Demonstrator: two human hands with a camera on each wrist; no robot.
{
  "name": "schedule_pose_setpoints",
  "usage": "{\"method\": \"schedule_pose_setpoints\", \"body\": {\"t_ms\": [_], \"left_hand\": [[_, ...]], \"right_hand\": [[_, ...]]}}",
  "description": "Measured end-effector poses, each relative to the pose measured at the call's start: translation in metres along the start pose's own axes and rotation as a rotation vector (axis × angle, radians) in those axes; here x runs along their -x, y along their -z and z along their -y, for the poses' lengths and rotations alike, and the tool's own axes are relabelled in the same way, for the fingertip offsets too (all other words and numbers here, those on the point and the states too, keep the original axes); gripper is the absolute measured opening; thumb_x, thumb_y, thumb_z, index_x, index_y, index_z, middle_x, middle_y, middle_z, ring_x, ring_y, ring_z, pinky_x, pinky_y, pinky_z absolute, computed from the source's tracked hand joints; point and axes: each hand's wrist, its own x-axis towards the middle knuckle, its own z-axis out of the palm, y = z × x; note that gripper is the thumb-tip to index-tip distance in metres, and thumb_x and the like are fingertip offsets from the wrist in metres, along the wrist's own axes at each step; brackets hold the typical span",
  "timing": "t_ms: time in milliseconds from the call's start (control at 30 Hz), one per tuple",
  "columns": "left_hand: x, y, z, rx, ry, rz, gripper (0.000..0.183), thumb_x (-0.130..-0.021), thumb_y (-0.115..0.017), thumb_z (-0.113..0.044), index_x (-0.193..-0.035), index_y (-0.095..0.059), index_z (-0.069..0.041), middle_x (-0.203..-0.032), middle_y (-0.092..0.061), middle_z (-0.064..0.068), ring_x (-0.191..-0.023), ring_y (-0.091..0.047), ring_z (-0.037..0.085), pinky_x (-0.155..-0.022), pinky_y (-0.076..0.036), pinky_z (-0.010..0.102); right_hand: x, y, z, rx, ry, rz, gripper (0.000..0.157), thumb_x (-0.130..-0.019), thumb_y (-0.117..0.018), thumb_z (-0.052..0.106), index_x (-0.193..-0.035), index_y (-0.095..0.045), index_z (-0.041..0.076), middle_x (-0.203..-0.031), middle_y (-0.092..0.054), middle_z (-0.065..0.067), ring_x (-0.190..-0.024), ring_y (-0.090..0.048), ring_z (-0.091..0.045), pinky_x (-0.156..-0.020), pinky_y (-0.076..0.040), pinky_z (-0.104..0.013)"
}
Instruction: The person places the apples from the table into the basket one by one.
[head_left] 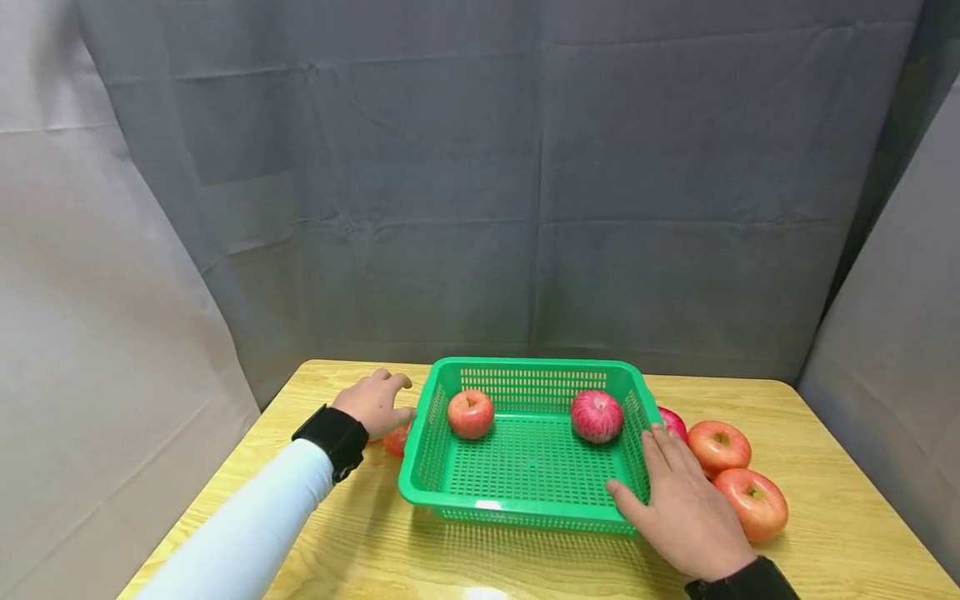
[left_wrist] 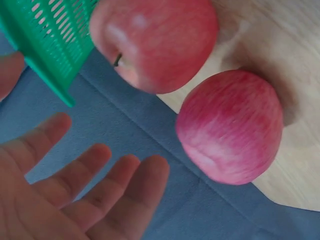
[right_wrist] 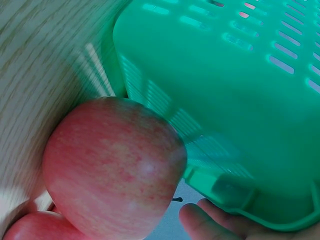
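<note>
A green plastic basket (head_left: 525,457) stands on the table, with a red apple (head_left: 471,414) inside at the left and a darker, streaked apple (head_left: 597,416) at the right. My left hand (head_left: 375,404) is at the basket's left rim, thumb beside the edge, fingers spread and holding nothing. Whether the thumb touches the rim I cannot tell. Below that hand, partly hidden, are apples (left_wrist: 232,127) outside the basket. My right hand (head_left: 686,508) lies along the right rim with fingers extended. Just outside, close to this hand, sits an apple (right_wrist: 115,167).
To the right of the basket lie more apples (head_left: 718,447), one partly hidden behind the rim. The wooden table (head_left: 847,517) ends at a grey cloth (head_left: 480,208) at the back. Pale cloth hangs at both sides.
</note>
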Motion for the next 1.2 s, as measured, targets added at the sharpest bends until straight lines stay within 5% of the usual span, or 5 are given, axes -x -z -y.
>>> {"method": "schedule_pose_setpoints", "body": {"t_ms": [500, 833, 1200], "left_hand": [[-0.001, -0.027, 0.005, -0.075, -0.086, -0.015, 0.047, -0.082, -0.068, -0.036, -0.123, -0.061, -0.016, -0.110, -0.060, 0.010, -0.090, -0.060, 0.026, -0.076, -0.053, 0.044], [0.000, -0.041, 0.005, -0.016, -0.087, 0.015, 0.051, -0.077, -0.073, -0.032, -0.124, -0.059, -0.017, -0.108, -0.058, 0.009, -0.085, -0.057, 0.023, -0.072, -0.053, 0.044], [-0.004, -0.056, 0.007, -0.017, -0.122, -0.050, 0.041, -0.077, -0.074, -0.029, -0.114, -0.062, -0.019, -0.099, -0.059, 0.006, -0.083, -0.057, 0.022, -0.069, -0.053, 0.043]], "right_hand": [[-0.002, 0.001, -0.001, 0.009, -0.028, 0.032, 0.103, -0.084, -0.034, 0.078, -0.142, -0.032, -0.006, -0.148, -0.026, -0.025, -0.133, -0.019, -0.039, -0.098, -0.033, -0.064], [0.001, 0.000, 0.000, 0.000, -0.015, 0.007, 0.099, -0.085, -0.037, 0.076, -0.142, -0.034, -0.005, -0.148, -0.027, -0.024, -0.133, -0.020, -0.038, -0.098, -0.033, -0.063], [0.001, 0.000, 0.000, 0.016, -0.012, -0.004, 0.098, -0.085, -0.037, 0.076, -0.141, -0.035, -0.005, -0.148, -0.028, -0.023, -0.133, -0.021, -0.038, -0.097, -0.035, -0.063]]}}
